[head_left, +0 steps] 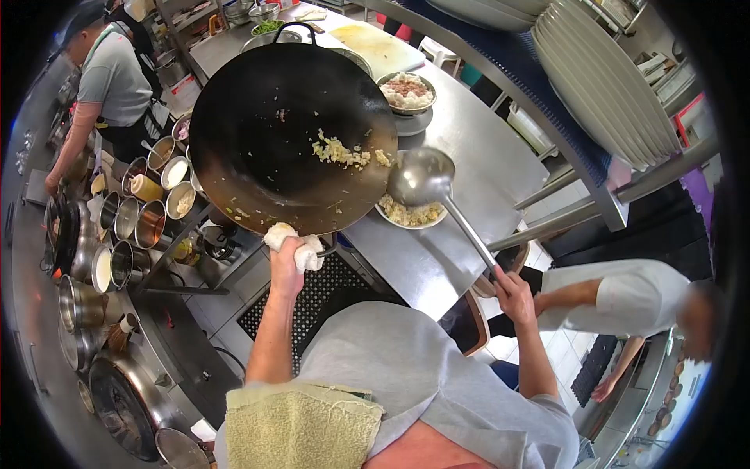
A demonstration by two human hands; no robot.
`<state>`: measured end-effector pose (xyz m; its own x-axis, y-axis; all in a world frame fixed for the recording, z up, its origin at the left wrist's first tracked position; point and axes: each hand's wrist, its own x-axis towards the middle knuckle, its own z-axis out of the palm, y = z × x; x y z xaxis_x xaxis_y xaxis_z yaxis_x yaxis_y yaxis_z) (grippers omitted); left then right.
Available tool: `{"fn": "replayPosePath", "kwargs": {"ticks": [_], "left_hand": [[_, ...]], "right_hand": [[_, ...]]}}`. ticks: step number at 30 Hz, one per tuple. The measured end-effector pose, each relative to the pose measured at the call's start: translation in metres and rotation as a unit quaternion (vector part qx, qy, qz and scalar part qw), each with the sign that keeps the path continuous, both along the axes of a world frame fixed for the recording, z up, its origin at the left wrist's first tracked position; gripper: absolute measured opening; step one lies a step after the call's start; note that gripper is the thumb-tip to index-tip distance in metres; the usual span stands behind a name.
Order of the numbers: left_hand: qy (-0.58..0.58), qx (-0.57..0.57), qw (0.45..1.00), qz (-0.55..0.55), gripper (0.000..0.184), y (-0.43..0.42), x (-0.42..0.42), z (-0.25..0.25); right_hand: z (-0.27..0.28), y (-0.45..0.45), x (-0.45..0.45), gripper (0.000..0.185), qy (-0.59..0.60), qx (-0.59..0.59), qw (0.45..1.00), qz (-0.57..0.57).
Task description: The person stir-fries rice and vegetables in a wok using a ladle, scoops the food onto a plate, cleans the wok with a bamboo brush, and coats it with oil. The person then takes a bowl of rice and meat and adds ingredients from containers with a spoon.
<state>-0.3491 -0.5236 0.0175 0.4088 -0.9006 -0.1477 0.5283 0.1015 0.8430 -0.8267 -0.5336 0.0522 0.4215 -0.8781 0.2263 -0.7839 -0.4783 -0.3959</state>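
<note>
A large black wok (258,117) is tilted over the edge of the steel counter, with some fried rice (344,153) on its inner right side. My left hand (287,262) is closed on a white cloth (295,244) at the wok's near rim. In my right hand (514,295) is the handle of a steel ladle (423,178), its bowl beside the wok's right rim. Below the ladle bowl, a white plate (409,225) holds more fried rice, partly hidden by wok and ladle.
A bowl of rice and meat (407,92) stands on the steel counter (500,148) behind the ladle. Stacked plates (601,86) fill the shelf at upper right. Ingredient containers (150,223) line the left. One person (117,86) works at left, another (625,295) at right.
</note>
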Motion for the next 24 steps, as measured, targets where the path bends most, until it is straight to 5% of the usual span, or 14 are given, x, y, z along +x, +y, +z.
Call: {"fn": "replayPosePath", "kwargs": {"ticks": [9, 12, 17, 24], "left_hand": [[0.029, 0.019, 0.999, 0.0, 0.018, 0.015, -0.008, 0.011], [0.03, 0.0, 0.999, -0.009, 0.019, 0.021, -0.009, 0.007], [0.033, 0.001, 0.999, 0.018, 0.014, 0.028, -0.012, 0.008], [0.033, 0.009, 0.999, -0.002, 0.019, 0.028, -0.022, 0.005]], "right_hand": [[-0.003, -0.075, 0.191, 0.052, -0.211, 0.032, 0.974, 0.074], [-0.002, -0.061, 0.149, 0.052, -0.064, 0.11, 0.991, 0.047], [0.012, -0.038, 0.037, 0.046, 0.063, -0.038, 0.997, 0.032], [0.003, -0.06, 0.131, 0.047, -0.044, -0.078, 0.996, 0.01]]}}
